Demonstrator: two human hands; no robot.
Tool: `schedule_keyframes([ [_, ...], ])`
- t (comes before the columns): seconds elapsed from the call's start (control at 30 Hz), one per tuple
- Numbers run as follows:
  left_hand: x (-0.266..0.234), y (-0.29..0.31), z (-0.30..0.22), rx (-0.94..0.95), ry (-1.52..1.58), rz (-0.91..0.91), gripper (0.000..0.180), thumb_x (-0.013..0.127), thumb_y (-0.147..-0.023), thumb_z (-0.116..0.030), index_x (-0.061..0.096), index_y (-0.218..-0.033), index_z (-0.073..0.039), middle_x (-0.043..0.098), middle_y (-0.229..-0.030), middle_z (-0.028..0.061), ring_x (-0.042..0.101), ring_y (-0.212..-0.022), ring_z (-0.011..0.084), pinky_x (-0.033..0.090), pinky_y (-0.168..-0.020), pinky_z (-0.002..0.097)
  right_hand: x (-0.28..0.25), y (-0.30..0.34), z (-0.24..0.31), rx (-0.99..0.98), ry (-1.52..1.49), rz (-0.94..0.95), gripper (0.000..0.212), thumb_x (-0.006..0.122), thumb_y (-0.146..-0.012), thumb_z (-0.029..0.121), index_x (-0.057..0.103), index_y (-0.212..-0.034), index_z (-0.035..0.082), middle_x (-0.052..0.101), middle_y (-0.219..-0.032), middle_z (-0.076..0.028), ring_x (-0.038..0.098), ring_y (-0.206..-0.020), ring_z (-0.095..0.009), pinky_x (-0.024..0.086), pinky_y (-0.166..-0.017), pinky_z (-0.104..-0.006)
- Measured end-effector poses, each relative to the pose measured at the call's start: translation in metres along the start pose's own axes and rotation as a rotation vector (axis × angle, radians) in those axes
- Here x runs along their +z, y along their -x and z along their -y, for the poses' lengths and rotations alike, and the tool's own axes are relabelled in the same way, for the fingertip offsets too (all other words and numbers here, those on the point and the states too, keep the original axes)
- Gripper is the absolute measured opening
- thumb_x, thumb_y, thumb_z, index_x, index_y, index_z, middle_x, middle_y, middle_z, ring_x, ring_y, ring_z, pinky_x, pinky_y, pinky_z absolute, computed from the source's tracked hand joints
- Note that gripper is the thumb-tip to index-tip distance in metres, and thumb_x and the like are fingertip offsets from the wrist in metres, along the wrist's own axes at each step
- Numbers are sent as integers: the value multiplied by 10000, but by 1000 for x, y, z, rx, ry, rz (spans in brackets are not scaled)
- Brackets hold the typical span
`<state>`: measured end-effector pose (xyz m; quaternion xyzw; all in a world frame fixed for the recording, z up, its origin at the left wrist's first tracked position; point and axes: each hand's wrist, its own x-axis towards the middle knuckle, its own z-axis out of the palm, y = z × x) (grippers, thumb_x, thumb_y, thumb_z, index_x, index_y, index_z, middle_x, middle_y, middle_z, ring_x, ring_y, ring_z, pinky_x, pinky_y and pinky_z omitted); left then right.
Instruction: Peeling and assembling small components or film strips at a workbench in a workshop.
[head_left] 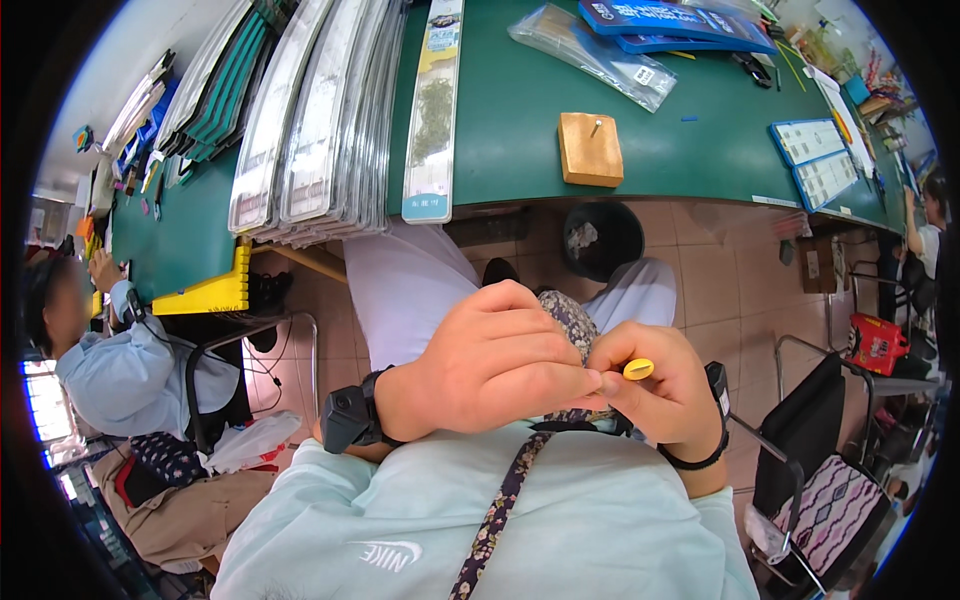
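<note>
My right hand (655, 390) is curled in front of my chest, closed around a small yellow piece (638, 369) whose oval end shows a dark slot or hollow. The rest of that piece is hidden in my fingers. Beside it my left hand (500, 360) is closed too, back of the hand up. Its thumb and fingertips pinch together right against my right thumb. Whatever lies between them, if anything, is too small or hidden to make out.
A wooden block (590, 150) with a metal pin stands near the green table's (510, 160) edge. Stacked clear plastic sleeves (330, 140) and a long flat pack (432, 120) lie left of it. Below are a black bin (603, 240) and, at right, a chair (800, 440). Another person (140, 360) sits left.
</note>
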<state>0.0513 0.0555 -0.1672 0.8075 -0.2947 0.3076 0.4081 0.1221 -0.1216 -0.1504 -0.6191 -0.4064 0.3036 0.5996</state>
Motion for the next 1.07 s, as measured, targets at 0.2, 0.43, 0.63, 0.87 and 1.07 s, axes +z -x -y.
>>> schedule_keyframes([
  [0.2,1,2,1,-21,-10,-18,301,730,-668,-217,561,-866,-66,585,-653,-3,545,-549,136,374,-561,261,-2,-2,-3,31,-10,72,42,567,-799,68,557,-815,31,527,-602,-44,473,-499,-150,348,-465,-257],
  [0.43,4,5,4,-18,24,-63,293,722,-683,-200,558,-886,-68,561,-642,-7,520,-534,141,370,-556,268,3,-3,-6,49,-97,28,26,561,-787,50,558,-801,28,515,-595,-40,456,-496,-135,335,-460,-255],
  [0.63,3,7,7,-17,-35,-67,308,700,-706,-169,553,-961,-80,531,-679,0,501,-574,146,368,-574,273,6,-5,-17,0,-109,-34,14,550,-785,34,547,-795,25,481,-590,-31,418,-491,-117,313,-455,-248],
  [0.87,-2,7,36,-380,-254,-166,430,720,-670,-183,526,-1027,-43,534,-846,107,511,-789,300,403,-673,392,1,-2,-26,-1,-244,-224,44,492,-812,-8,530,-803,13,502,-704,-11,413,-583,-52,323,-501,-212],
  [1.07,-1,34,98,-838,-831,-135,537,684,-711,-186,410,-1146,-30,393,-1182,137,368,-1080,334,337,-899,439,-13,4,-37,1,-482,-280,41,466,-850,45,505,-843,37,510,-732,-33,442,-611,-45,360,-543,-192],
])
